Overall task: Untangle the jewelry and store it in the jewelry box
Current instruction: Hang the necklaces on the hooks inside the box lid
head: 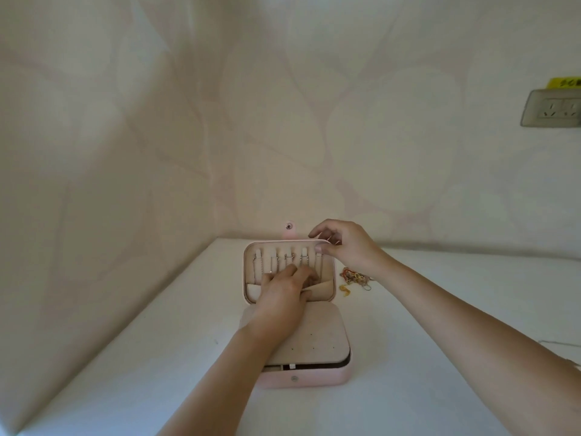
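A pink jewelry box (314,379) lies open on the white table, its lid (251,256) standing upright with several chains hanging from hooks inside. My right hand (342,243) pinches the lid's top right corner between thumb and fingers. My left hand (283,294) reaches into the lid, its fingers pressed against the hanging chains just above the lid's pocket; what the fingertips hold is hidden. A tangled heap of gold and orange jewelry (355,278) lies on the table to the right of the lid.
The box's beige inner panel (317,341) with small earring holes covers the base. The white table (157,357) sits in a wall corner. A wall socket (553,108) with a yellow label is at the far right.
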The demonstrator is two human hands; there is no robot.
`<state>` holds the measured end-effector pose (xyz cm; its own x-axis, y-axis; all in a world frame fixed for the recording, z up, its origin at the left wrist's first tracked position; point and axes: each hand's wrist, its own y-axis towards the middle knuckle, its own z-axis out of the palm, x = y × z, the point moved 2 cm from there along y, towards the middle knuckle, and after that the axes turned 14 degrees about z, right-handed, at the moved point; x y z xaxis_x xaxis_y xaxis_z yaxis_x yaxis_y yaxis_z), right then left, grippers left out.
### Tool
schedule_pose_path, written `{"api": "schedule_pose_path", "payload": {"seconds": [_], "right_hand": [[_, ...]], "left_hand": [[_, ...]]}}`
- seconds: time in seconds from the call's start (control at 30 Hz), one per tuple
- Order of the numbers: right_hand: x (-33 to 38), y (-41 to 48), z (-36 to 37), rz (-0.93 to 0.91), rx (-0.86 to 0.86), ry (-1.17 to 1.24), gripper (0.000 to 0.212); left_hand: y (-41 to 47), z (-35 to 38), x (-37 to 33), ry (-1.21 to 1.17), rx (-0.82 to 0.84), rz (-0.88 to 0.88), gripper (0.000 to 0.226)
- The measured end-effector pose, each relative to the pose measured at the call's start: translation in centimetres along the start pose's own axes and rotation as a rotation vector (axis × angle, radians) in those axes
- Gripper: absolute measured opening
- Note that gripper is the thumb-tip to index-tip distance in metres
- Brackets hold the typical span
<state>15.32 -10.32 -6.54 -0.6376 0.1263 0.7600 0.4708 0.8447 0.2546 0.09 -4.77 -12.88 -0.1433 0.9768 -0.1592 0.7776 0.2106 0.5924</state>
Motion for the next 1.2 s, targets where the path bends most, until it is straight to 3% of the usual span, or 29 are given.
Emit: {"api": "schedule_pose_path", "payload": {"seconds": [0.17, 0.37, 0.53, 0.6, 0.7, 0.8, 0.87, 1.0, 1.2], "right_hand": [[-0.4, -1.3, -0.2, 0.064, -0.015, -0.063, 0.017], [-2.9, -5.6, -2.0, 0.17, -0.039, -0.066, 0.03], [-6.1, -10.9, -6.1, 0.274, -0.166, -0.295, 0.026], [-7.9, -13.3, -8.1, 0.398, -0.252, -0.481, 0.031], [-10.9, -16.9, -10.1, 0.734, -0.262, -0.761, 0.047], [-12.8, -20.6, -10.6, 0.98, -0.238, -0.83, 0.074], [-13.1, -22.1, -10.1, 0.981, -0.239, -0.782, 0.076], [-11.3, -23.3, -7.4, 0.812, -0.172, -0.781, 0.067], [-7.4, -24.1, -4.1, 0.659, -0.122, -0.903, 0.059]], "left_hand": [[0.0, 0.6, 0.0, -0.075, 0.12, -0.024, 0.031], [0.0, 0.1, -1.2, 0.005, 0.272, -0.088, 0.031], [0.1, -0.1, -1.9, 0.045, 0.269, -0.102, 0.03], [0.2, 0.0, -2.2, 0.042, 0.273, -0.106, 0.029], [0.3, -0.2, -2.6, 0.047, 0.275, -0.113, 0.028], [0.3, -0.3, -3.1, 0.053, 0.271, -0.117, 0.028], [0.2, -0.3, -3.4, 0.033, 0.266, -0.131, 0.028], [0.2, -0.3, -3.6, 0.016, 0.242, -0.157, 0.028], [0.0, -0.4, -4.2, 0.093, 0.207, -0.148, 0.029]]}}
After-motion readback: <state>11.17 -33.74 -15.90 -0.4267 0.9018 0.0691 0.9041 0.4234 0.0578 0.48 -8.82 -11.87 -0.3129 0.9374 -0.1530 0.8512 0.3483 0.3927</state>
